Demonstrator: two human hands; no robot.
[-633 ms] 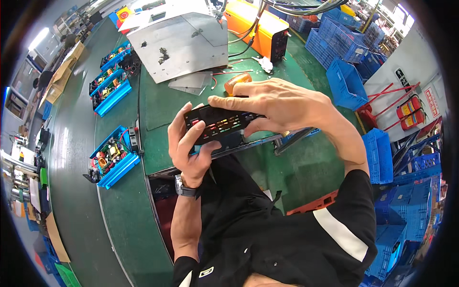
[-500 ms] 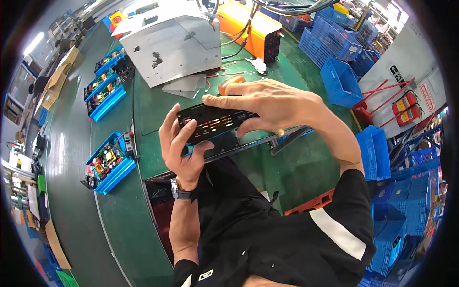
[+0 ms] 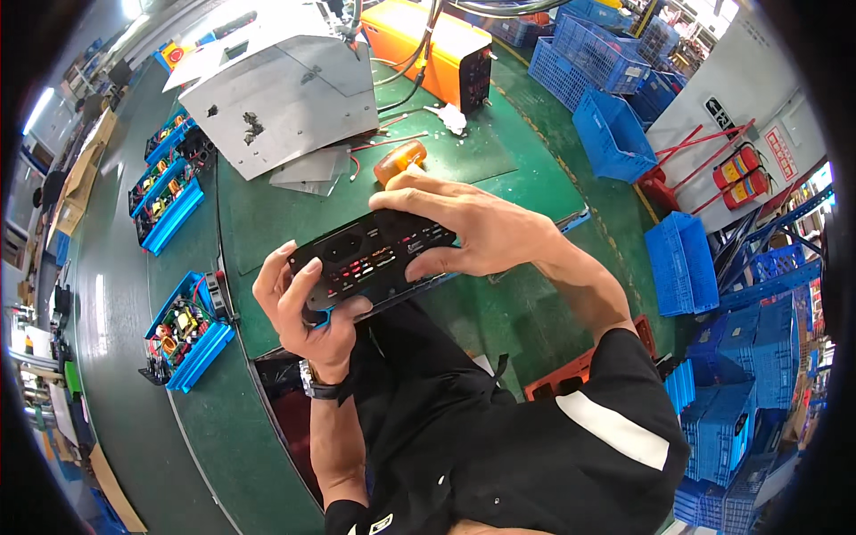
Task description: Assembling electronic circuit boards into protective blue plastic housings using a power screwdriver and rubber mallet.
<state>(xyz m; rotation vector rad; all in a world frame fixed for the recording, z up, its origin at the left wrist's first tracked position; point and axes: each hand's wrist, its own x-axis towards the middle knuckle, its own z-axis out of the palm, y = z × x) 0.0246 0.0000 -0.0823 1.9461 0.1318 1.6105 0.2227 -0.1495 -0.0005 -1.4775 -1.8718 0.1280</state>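
Note:
Between my two hands is a black panel (image 3: 361, 239) with a large dark socket and rows of small red, yellow and white markings on its face. My left hand (image 3: 314, 314) grips its left end, with the thumb at the lower edge and fingers over the outer end. At the other end, my right hand (image 3: 486, 227) holds it between the thumb on its face and the fingers along the top edge. A bit of blue shows under the panel by my left thumb. Just beyond my right hand lies an amber cylindrical head (image 3: 399, 161), like a mallet's; its handle is mostly hidden.
The green bench (image 3: 294, 214) carries a grey metal box (image 3: 285, 107) and an orange machine (image 3: 428, 53) with cables. To the left, blue open housings (image 3: 189, 332) with circuit parts sit on a dark belt (image 3: 111, 312). Blue crates (image 3: 615, 134) and red extinguishers (image 3: 740, 176) stand at right.
The panel has turned in my hands, so its socket and marked face show more fully. My view has shifted, and the amber head is less covered by my right hand.

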